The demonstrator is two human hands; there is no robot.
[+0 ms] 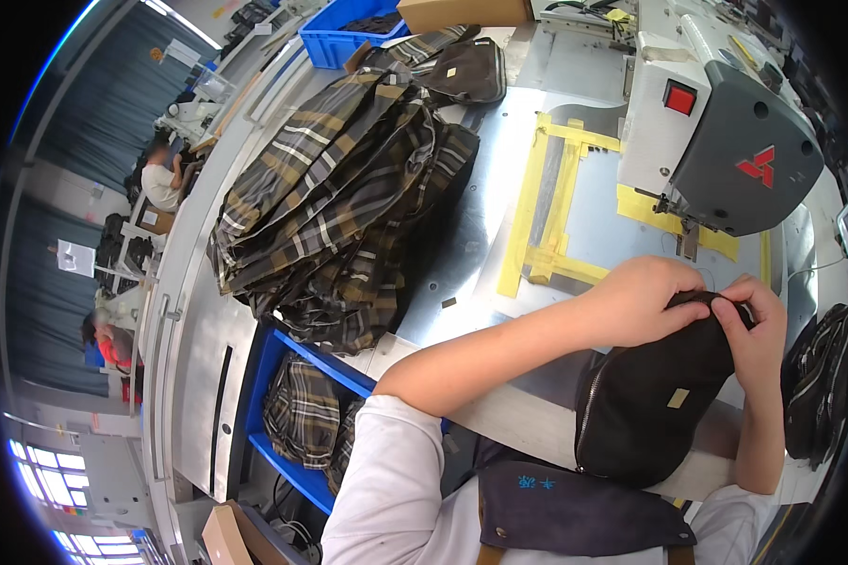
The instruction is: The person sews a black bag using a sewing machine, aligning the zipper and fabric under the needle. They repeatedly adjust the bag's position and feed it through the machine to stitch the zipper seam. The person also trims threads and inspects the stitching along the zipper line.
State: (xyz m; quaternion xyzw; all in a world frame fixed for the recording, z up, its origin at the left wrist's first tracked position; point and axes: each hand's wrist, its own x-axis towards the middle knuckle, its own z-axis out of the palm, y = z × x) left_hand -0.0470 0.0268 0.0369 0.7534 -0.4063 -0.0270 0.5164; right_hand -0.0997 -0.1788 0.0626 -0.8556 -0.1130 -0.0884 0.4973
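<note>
Keep your left hand and right hand pinching the black pouch top edge evenly, below the sewing machine.

A workshop is seen from above. A steel table is marked with yellow tape. A grey sewing machine is set at its far right. Plaid bags are piled on the table, and more are kept in a blue bin below. Bright windows are seen at the lower left, grey curtains at the upper left.
</note>
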